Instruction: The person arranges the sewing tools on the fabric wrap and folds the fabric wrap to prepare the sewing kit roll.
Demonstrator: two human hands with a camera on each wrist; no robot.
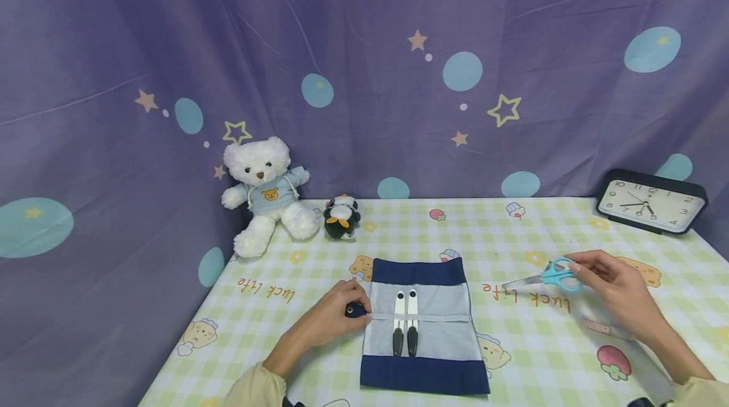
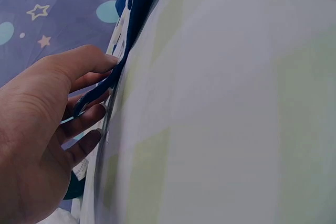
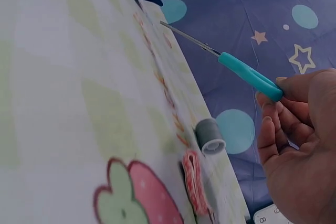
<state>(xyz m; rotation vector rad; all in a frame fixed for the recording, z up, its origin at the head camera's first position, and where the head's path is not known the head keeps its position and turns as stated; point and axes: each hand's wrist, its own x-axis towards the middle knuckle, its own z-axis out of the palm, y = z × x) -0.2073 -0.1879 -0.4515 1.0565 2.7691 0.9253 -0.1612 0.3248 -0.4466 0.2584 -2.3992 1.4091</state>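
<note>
A navy-and-grey fabric tool roll (image 1: 424, 373) lies unfolded on the table. Under its elastic band (image 1: 438, 318) sit two slim tools (image 1: 412, 325) with black handles and pale upper parts, side by side. My left hand (image 1: 337, 312) is at the roll's left edge; in the left wrist view its thumb and fingers pinch a navy fabric strip (image 2: 100, 88). My right hand (image 1: 617, 287) holds scissors (image 1: 560, 275) by their light blue handle loops, to the right of the roll. Their blades point left toward the roll, raised over the tablecloth in the right wrist view.
Near my right hand lie a red-and-white thread skein (image 3: 195, 184) and a grey thread spool (image 3: 209, 136). At the back stand a white teddy bear (image 1: 267, 195), a small penguin toy (image 1: 342, 217) and a black-framed clock (image 1: 652, 201). A purple curtain (image 1: 364, 27) hangs behind the table.
</note>
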